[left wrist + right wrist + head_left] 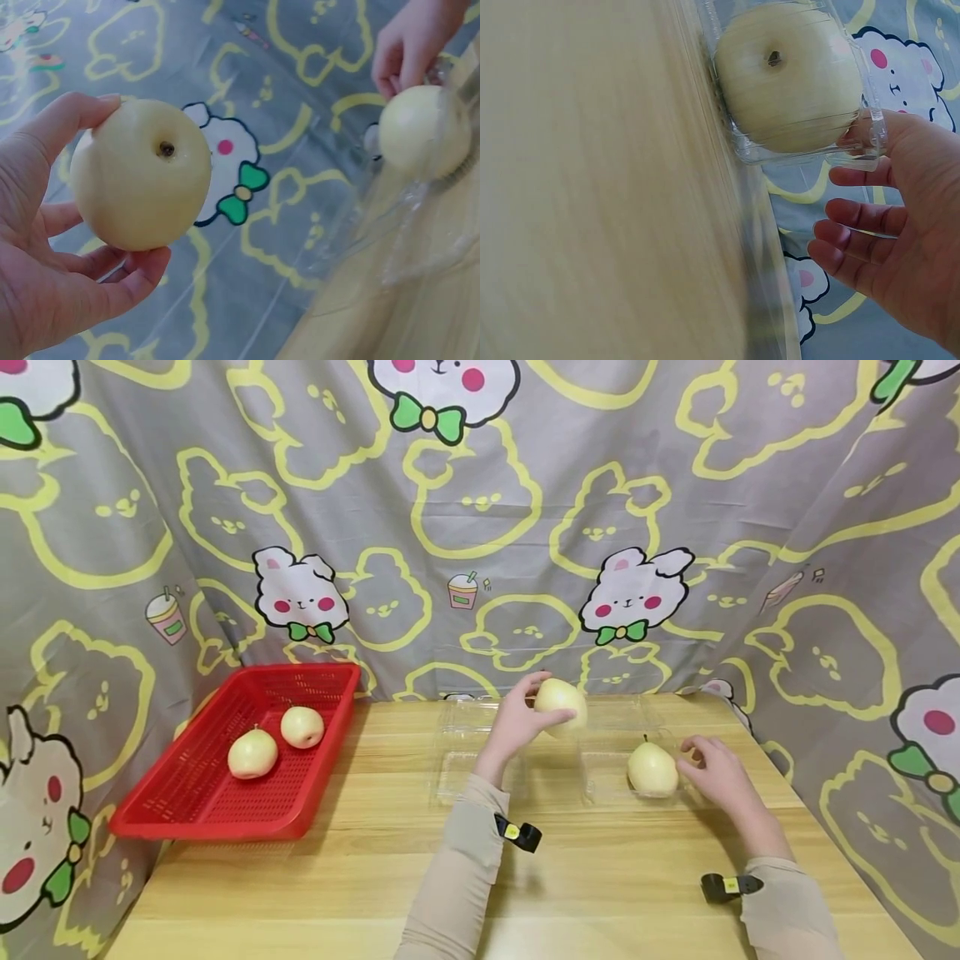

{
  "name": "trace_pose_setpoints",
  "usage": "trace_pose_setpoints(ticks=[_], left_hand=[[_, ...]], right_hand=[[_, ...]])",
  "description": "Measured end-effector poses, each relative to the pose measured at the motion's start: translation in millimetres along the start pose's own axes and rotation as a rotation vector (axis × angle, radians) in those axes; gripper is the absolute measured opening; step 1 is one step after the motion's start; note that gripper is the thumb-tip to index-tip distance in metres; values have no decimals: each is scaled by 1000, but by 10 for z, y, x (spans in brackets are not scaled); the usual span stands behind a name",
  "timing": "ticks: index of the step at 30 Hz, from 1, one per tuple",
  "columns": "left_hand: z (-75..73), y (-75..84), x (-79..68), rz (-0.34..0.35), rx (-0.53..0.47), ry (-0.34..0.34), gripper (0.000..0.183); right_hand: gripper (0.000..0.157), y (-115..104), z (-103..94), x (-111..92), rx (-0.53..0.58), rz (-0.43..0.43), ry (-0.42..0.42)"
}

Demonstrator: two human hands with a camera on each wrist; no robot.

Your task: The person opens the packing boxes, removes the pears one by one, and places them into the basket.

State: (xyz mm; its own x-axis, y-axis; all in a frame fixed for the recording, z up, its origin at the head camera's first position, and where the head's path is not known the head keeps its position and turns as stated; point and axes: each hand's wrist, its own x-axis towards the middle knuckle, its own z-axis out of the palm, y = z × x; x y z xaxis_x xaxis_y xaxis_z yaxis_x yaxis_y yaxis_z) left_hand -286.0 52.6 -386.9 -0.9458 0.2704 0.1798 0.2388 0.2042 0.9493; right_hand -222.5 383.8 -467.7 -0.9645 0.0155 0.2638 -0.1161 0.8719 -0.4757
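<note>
My left hand (517, 720) grips a round, pale yellow pear (562, 703), raised above the table's back part. In the left wrist view, thumb and fingers wrap the pear (142, 176), its stem-end hollow facing the camera. To the right, a second pear (652, 768) sits in a clear plastic box (603, 777). Beside that box is my right hand (722, 774), fingers loosely bent. The right wrist view shows its thumb at the box corner, partly seen through the plastic, with the other fingers (862, 217) spread apart. Whether the thumb touches the pear, I cannot tell.
A red plastic basket (206, 837) stands at the left, holding two more pears (252, 754). Another clear plastic box (459, 777) lies behind my left forearm. A patterned curtain (450, 568) hangs behind the wooden table (360, 877) and along both sides.
</note>
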Motion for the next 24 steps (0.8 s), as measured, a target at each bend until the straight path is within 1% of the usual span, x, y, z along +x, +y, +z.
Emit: trace_pose_setpoints(ticks=[8,13,24], left_hand=[[-272,38,-22,22,-34,57,69],[-449,51,-43,29,-27,102,68],[-765,67,-100,30,-38,173,69]], right_hand=[[23,-4,10,1,-1,-11,8],[22,-1,16,0,-7,-15,17],[22,3,8,0,-8,-21,25]])
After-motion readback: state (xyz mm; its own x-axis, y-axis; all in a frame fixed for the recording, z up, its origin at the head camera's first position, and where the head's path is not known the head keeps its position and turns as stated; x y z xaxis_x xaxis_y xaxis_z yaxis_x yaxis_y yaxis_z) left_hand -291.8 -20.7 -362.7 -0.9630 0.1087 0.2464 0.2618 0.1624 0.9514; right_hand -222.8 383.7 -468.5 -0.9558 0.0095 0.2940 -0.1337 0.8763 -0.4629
